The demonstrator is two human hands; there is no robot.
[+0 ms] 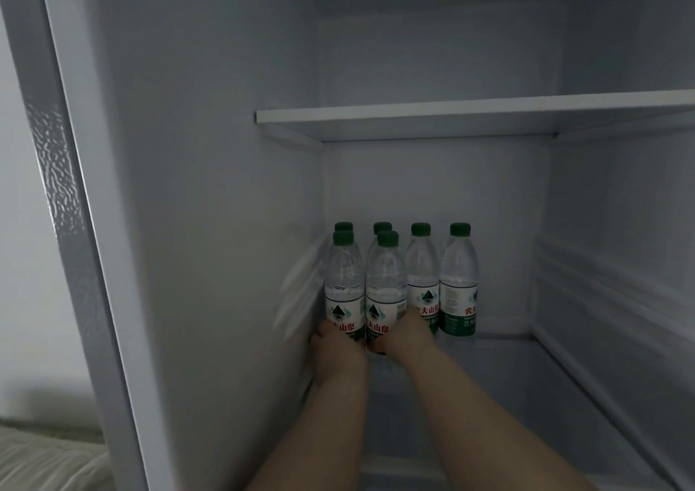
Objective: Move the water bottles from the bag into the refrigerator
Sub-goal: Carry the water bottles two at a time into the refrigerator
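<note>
Left hand (pixel 336 344) is closed around the front-left bottle (pixel 344 291); right hand (pixel 404 334) is closed around the front-right bottle (pixel 385 295). Both stand on the refrigerator floor (pixel 507 385), crowding four rear bottles (pixel 459 283). Risk: a careless release or push could topple neighbours.

Lighting is dim. A plain pale wall (pixel 22 265) occupies the left edge. Light-coloured bedding (pixel 45 460), apparently quilted, fills the lower left corner.

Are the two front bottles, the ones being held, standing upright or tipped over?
Upright. Both front bottles stand with green caps up, level with the row behind; the left hand and right hand grip their bases.
</note>
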